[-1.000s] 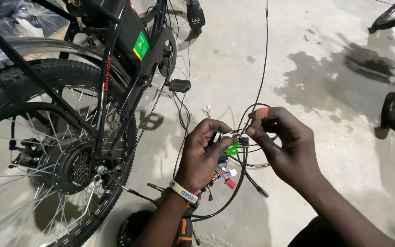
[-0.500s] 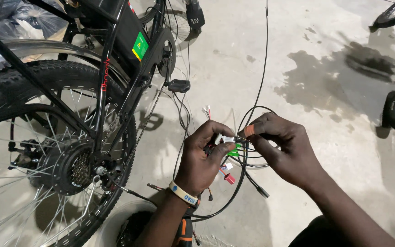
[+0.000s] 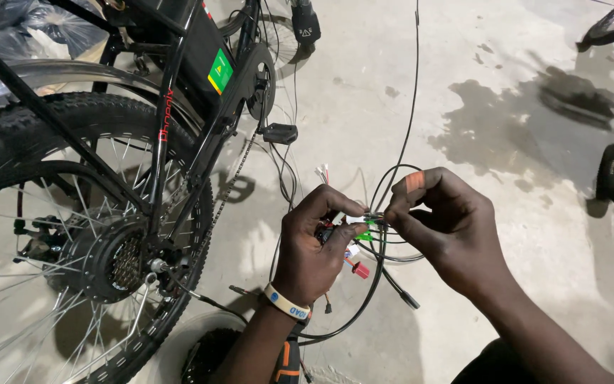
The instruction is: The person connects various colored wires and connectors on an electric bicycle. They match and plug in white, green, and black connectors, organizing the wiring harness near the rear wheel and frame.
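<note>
Wire connectors (image 3: 362, 226) between both hands

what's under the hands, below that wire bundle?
Below the left hand and right hand, a red connector dangles and a black cable loops down over the concrete floor. The green connector is partly hidden by fingertips.

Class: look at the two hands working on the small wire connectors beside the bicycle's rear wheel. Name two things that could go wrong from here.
1. The left hand and right hand pinch tiny green and white plastic connectors; thin wires might bend or pull loose.
2. Loose black cables hang near the spoked rear wheel and could snag.
</note>
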